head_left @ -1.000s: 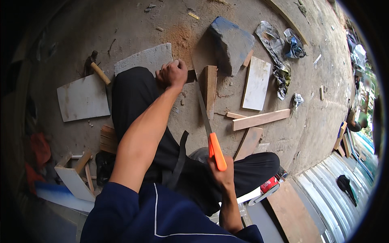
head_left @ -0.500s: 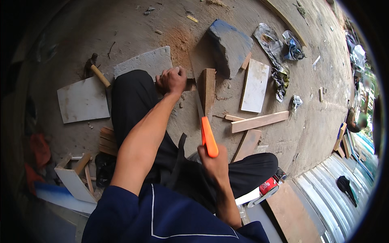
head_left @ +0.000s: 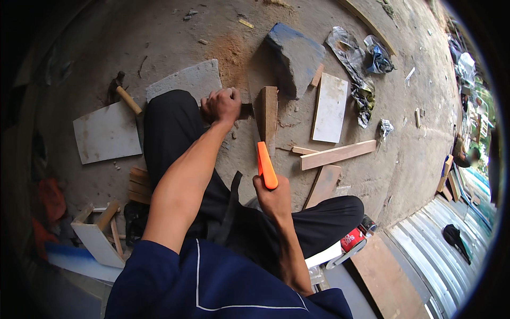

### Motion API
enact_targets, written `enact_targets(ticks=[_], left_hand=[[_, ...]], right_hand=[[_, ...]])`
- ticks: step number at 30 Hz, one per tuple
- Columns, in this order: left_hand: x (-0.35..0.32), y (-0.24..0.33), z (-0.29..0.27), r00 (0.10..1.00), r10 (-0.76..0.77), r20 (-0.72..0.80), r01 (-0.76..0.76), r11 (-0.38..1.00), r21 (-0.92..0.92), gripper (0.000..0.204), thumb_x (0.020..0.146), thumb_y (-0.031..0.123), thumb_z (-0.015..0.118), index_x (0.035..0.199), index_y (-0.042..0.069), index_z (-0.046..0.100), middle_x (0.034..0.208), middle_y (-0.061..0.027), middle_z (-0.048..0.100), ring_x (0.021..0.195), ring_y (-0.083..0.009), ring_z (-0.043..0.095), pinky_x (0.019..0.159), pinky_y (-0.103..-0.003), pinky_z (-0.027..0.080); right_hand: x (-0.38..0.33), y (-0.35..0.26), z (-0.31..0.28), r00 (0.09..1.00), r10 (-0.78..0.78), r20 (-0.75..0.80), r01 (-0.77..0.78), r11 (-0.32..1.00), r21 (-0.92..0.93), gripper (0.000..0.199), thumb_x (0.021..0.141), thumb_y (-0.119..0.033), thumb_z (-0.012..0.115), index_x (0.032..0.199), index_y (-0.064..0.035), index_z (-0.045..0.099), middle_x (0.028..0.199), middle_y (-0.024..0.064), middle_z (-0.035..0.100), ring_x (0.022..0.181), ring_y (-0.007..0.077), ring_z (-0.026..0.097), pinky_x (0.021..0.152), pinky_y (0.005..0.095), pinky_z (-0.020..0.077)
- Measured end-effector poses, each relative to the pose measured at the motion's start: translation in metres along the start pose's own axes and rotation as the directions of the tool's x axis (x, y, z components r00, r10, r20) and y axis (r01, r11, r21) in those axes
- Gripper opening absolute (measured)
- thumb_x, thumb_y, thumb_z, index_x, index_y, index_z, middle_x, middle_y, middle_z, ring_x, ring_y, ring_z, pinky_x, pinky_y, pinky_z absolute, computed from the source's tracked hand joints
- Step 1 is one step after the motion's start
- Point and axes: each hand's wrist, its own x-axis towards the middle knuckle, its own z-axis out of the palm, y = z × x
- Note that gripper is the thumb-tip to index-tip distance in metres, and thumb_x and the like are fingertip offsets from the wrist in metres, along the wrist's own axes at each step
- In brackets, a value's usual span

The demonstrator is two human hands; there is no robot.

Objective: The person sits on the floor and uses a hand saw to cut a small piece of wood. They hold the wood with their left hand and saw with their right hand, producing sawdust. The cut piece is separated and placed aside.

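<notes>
My right hand (head_left: pixel 274 196) is closed round the orange handle of a handsaw (head_left: pixel 267 167), in front of my body. The saw's thin blade points away from me, seen nearly edge-on, beside the end of a dark strip of wood (head_left: pixel 246 111). My left hand (head_left: pixel 221 106) is closed in a fist on that strip, next to my bent left knee, and covers most of it. Just right of the blade a thick brown wood block (head_left: pixel 269 114) lies on the ground. Whether the teeth are in the wood I cannot tell.
Reddish sawdust (head_left: pixel 231 56) lies beyond my left hand. A blue-grey stone block (head_left: pixel 297 58), a white board (head_left: pixel 330 109) and a wood plank (head_left: pixel 338 155) lie to the right. Leftward are a hammer (head_left: pixel 127 98), a white panel (head_left: pixel 108 133) and a small wooden frame (head_left: pixel 101 236).
My right hand and the saw have moved forward, away from my body, and slightly left. My left hand keeps its hold on the wood strip. The whole view has shifted a little.
</notes>
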Motion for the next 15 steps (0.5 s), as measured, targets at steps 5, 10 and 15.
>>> enact_targets(ticks=[5,10,15], left_hand=[[-0.036,0.014,-0.025,1.0,0.004,0.015,-0.003,0.999,-0.042,0.029,0.082,0.031,0.052,0.063,0.014,0.064,0.074,-0.0046,0.066,0.08,-0.0263,0.06,0.076,-0.044,0.035],[-0.101,0.029,-0.074,0.999,-0.006,-0.042,0.005,1.0,-0.022,0.029,0.082,0.031,0.053,0.062,0.012,0.063,0.072,-0.0056,0.065,0.076,-0.0272,0.06,0.071,-0.044,0.035],[-0.152,0.035,-0.117,0.996,0.049,-0.072,-0.052,0.998,-0.036,0.035,0.083,0.039,0.053,0.063,0.012,0.062,0.076,-0.0053,0.065,0.081,-0.0266,0.059,0.074,-0.045,0.034]], right_hand=[[-0.1,0.003,-0.027,0.995,-0.099,-0.016,0.099,0.995,-0.006,0.011,0.077,-0.009,0.062,0.075,0.0026,0.061,0.061,0.0164,0.058,0.054,0.0249,0.059,0.056,0.0344,0.0447],[-0.16,0.029,-0.047,0.988,-0.156,0.002,0.156,0.987,-0.037,0.016,0.077,-0.009,0.061,0.07,0.0035,0.054,0.056,0.011,0.048,0.051,0.0171,0.047,0.051,0.0316,0.0397],[-0.224,0.044,-0.069,0.986,-0.166,-0.006,0.166,0.986,0.021,0.023,0.079,-0.012,0.06,0.066,0.0037,0.05,0.051,0.008,0.042,0.049,0.0123,0.04,0.049,0.0312,0.0361]])
